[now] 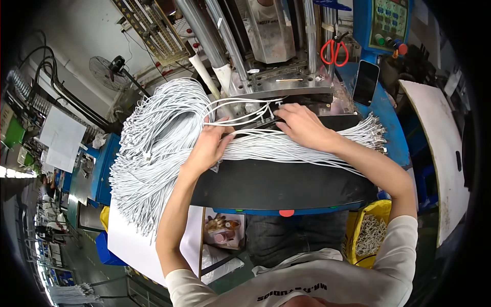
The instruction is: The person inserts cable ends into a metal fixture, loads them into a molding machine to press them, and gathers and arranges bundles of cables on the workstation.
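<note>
My left hand (208, 147) is closed round a few white cables (240, 121) beside a large looped bundle of white cables (174, 100). The thin cables run right to the dark metal mould (263, 122) under the press. There my right hand (303, 126) bends its fingers onto the small white cable ends; the fingertips are partly hidden. Under both wrists a flat bundle of white cables (286, 148) lies across the black work surface (276, 185). Its metal-tipped connectors (376, 134) point to the right.
The press's steel plate (281, 89) and columns stand just beyond my hands. Red-handled scissors (335, 52) hang at the right, above a phone (366, 83) and below a blue control panel (387, 25). A yellow container (352, 239) of white scraps stands low at the right.
</note>
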The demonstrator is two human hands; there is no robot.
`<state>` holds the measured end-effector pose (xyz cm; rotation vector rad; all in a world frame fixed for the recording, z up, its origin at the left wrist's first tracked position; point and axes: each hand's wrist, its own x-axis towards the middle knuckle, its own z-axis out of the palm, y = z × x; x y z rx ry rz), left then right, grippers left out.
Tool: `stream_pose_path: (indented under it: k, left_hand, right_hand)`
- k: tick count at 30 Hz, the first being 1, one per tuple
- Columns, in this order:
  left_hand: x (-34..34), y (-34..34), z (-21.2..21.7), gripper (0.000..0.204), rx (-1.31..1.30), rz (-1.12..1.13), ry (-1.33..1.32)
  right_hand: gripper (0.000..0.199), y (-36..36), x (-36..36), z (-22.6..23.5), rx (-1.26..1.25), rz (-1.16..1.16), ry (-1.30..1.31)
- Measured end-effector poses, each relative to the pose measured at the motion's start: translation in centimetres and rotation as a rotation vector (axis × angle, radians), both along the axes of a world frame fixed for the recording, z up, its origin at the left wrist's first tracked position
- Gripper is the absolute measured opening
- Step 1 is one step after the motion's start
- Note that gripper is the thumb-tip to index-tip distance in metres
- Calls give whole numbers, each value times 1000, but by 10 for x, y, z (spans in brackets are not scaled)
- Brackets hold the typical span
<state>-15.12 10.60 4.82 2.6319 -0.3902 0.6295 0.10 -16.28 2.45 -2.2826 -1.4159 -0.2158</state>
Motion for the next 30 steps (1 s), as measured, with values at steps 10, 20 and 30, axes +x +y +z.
stream_pose_path:
  k: [10,20,30]
  left_hand:
    - [1,3,3,21,-4,28,159]
    - [1,11,-10,19,-132,16,8]
    - [-8,-14,0,24,-70,45,-129]
  right_hand:
    - [30,5,-7,-9,45,-107,-128]
    - [22,17,5,12,334,-211,208]
    - [38,-127,6,126,-307,249,588]
